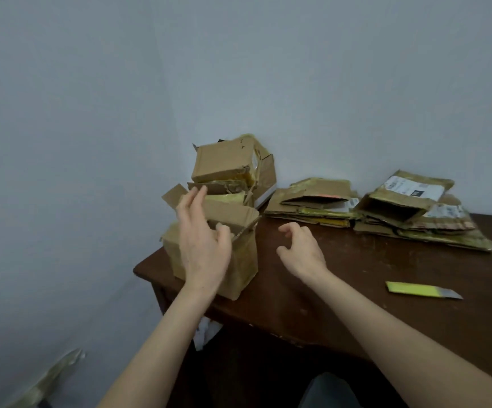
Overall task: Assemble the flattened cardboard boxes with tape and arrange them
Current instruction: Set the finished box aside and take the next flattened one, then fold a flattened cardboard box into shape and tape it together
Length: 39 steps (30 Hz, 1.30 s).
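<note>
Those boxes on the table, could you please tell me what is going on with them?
A person is building boxes at a table. The left grip, fingers relaxed, is at the open box on the table's corner; whether it touches is unclear. The right grip hovers loosely curled, holding nothing. More built boxes are piled behind, flat cardboard lies in stacks to the right, and a cutter lies near.

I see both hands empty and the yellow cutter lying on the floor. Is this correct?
Not quite. The head view shows the yellow cutter lying on the table, not on the floor. The left hand and the right hand are indeed empty.
</note>
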Each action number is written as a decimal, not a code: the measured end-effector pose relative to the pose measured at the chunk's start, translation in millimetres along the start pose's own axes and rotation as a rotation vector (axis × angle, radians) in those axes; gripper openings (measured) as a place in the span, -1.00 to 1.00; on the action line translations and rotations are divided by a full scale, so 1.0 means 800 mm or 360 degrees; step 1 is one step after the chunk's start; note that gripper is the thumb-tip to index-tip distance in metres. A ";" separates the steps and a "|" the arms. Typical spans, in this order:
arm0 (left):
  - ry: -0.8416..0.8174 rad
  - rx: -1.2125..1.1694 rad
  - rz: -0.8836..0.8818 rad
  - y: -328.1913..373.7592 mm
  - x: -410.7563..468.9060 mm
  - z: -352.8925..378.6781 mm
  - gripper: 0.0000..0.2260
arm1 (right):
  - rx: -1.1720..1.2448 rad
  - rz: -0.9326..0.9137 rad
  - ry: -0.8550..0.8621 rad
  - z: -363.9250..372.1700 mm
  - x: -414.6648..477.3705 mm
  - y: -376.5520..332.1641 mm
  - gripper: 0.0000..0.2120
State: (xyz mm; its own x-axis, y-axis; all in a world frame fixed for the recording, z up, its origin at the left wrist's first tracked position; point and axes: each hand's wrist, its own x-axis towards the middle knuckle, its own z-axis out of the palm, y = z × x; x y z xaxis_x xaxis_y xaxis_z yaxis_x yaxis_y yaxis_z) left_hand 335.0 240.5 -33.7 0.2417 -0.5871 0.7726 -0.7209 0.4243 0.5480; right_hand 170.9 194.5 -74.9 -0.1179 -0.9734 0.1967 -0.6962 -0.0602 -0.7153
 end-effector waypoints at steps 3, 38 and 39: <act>-0.0212 -0.0046 0.0334 0.047 0.001 0.060 -0.56 | -0.0035 0.0093 0.0185 -0.045 0.021 0.026 -0.61; -0.1034 -0.0939 -0.0564 0.064 0.061 0.231 0.05 | 0.0509 -0.0048 0.0103 -0.167 0.031 0.149 -0.34; -0.1152 -0.0929 -0.0499 0.061 0.042 0.225 0.03 | 0.0379 -0.0077 0.0071 -0.165 0.015 0.150 -0.18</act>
State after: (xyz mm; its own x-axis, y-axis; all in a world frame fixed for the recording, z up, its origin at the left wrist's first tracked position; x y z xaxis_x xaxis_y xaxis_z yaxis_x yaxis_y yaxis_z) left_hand 191.0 117.2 -38.3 -0.2298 -0.9294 0.2887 -0.2103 0.3370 0.9177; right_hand -7.5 204.6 -70.2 -0.1234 -0.9575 0.2605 -0.5161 -0.1623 -0.8410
